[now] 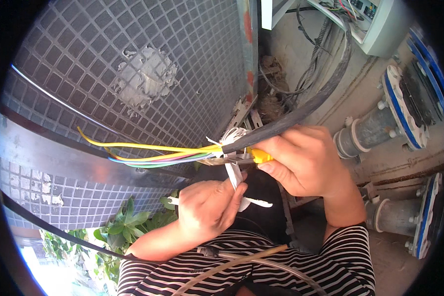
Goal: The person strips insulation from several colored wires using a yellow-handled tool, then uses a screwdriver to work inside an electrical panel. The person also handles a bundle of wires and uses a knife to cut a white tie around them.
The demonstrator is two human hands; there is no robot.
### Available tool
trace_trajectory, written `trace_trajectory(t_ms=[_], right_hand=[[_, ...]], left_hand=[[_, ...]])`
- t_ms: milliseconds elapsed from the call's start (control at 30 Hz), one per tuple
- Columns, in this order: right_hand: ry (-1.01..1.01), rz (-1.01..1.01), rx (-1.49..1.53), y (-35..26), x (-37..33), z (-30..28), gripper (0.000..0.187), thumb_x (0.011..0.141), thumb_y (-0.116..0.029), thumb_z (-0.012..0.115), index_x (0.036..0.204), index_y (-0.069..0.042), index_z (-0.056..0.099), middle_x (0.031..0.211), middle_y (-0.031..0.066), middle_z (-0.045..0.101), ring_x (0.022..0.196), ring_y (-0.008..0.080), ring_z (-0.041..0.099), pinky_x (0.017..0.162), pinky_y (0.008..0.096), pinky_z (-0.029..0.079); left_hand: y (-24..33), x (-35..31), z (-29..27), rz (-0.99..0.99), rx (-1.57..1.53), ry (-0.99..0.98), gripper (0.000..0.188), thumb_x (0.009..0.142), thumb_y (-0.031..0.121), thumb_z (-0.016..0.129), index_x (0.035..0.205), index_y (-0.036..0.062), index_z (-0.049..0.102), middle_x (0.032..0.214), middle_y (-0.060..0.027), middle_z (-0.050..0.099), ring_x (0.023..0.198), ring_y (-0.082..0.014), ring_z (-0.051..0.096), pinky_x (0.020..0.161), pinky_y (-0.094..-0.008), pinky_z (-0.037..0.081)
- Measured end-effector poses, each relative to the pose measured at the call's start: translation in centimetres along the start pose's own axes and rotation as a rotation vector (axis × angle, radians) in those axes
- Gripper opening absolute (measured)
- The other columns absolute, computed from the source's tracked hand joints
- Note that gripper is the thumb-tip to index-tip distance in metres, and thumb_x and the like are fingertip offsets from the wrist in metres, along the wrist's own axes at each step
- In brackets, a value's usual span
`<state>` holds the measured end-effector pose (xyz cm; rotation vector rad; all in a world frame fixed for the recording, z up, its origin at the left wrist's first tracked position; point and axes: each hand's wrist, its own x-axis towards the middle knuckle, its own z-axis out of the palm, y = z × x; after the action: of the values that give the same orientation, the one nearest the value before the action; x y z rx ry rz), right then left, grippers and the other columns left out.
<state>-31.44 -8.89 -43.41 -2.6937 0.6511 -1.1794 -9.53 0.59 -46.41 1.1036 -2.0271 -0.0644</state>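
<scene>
"Where's the black cable (313, 107)?"
"Stripped end just beyond the left hand (204, 204), which pinches white filler (233, 175); the right hand (303, 160) grips a yellow-handled tool (261, 156), probably cutters. Pull taut, cutting clear of coloured wires (163, 147)."

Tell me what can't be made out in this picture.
Head view throughout:
Yellow tool handle: mostly hidden by the right hand, so its shape is unclear.
White strip: partly covered by the left hand.
Grey box: cut off by the upper edge; the parts inside are too small.
</scene>
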Motion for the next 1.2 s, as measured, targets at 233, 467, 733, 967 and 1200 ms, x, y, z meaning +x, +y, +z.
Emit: trace_trajectory(t_ms=[233,467,733,967,1200], right_hand=[[-0.014,-0.005,-0.010,1.3,-1.0,-0.3,0.022,0.086,-0.025,0.074,0.101,-0.009,0.071,0.083,0.0054,0.069,0.068,0.0267,0.068,0.058,0.0384,0.054],[0.004,-0.028,-0.056,2.5,-1.3,-0.3,0.022,0.085,-0.024,0.076,0.100,-0.010,0.071,0.086,0.0039,0.070,0.074,0.0257,0.069,0.062,0.0389,0.056],[-0.016,-0.046,-0.084,2.5,-1.3,0.3,0.025,0.080,-0.028,0.078,0.098,-0.012,0.072,0.092,0.0038,0.070,0.079,0.0256,0.070,0.068,0.0394,0.057],[-0.067,-0.022,-0.085,2.5,-1.4,-0.1,0.024,0.080,-0.027,0.078,0.098,-0.012,0.073,0.095,0.0030,0.070,0.086,0.0257,0.068,0.075,0.0412,0.056],[-0.090,-0.014,-0.037,4.3,-2.3,0.0,0.022,0.086,-0.030,0.075,0.101,-0.013,0.073,0.096,0.0037,0.069,0.087,0.0272,0.068,0.077,0.0415,0.055]], left_hand=[[0.3,-0.3,-0.2,-0.045,-0.022,-0.041,0.016,0.088,-0.004,0.069,0.103,-0.0065,0.074,0.060,-0.0071,0.061,0.048,-0.0209,0.061,0.049,-0.0309,0.048],[0.4,-0.4,-0.6,-0.047,-0.050,-0.032,0.017,0.087,-0.005,0.069,0.104,-0.0068,0.074,0.059,-0.0079,0.061,0.048,-0.0213,0.061,0.049,-0.0306,0.048],[-0.1,-1.1,0.0,-0.031,0.009,-0.058,0.022,0.086,-0.007,0.070,0.107,-0.0068,0.074,0.060,-0.0090,0.061,0.048,-0.0217,0.061,0.049,-0.0306,0.048],[-0.3,-1.6,1.4,-0.062,0.008,-0.086,0.023,0.087,-0.006,0.070,0.111,-0.0058,0.073,0.061,-0.0094,0.059,0.047,-0.0211,0.059,0.049,-0.0304,0.047],[-0.1,-1.4,1.1,-0.042,-0.045,-0.066,0.021,0.088,-0.005,0.069,0.108,-0.0062,0.074,0.061,-0.0091,0.061,0.049,-0.0222,0.062,0.050,-0.0310,0.050]])
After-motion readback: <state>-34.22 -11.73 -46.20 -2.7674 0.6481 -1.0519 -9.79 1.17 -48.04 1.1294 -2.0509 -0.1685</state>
